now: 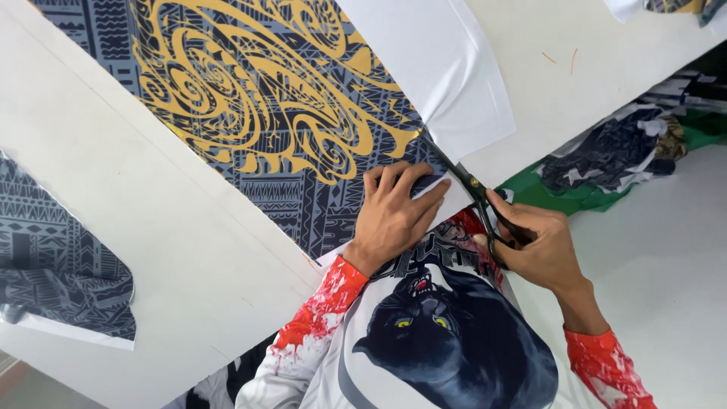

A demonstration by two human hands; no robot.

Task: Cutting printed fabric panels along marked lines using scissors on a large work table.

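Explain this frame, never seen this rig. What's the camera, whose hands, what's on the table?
There is no machine here: one camera sits on a person's head and looks down at their own two bare hands. That is why the picture looks tilted and the person's printed shirt, with red-spattered sleeves, fills the bottom.

The left hand lies flat on a sheet of printed fabric, grey with gold swirls, and presses it onto the white table. The right hand holds black scissors, whose blades point up along the edge where the print meets its white border.

Another patterned grey piece lies at the table's left edge. Beyond the table, at right, a pile of fabric offcuts rests on something green.
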